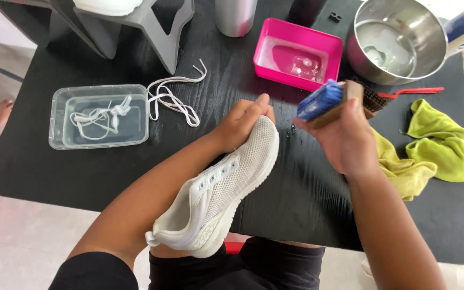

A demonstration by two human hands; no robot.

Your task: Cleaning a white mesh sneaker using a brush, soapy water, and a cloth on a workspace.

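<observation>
A white mesh sneaker [222, 188] without laces lies slanted over the near edge of the black table [81, 172], toe pointing away from me. My left hand [243, 121] grips its toe from the left side. My right hand [345, 137] holds a wooden brush with blue bristles [323, 102] raised just right of the toe, bristles facing left and apart from the shoe.
A clear tub [100, 115] of water holds one white lace; another lace [173, 96] lies beside it. A pink tub [298, 53] and a steel bowl [398, 40] stand at the back. A yellow-green cloth [441, 145] and a red-handled wire brush [398, 94] lie right. A grey stand [135, 27] holds another white shoe.
</observation>
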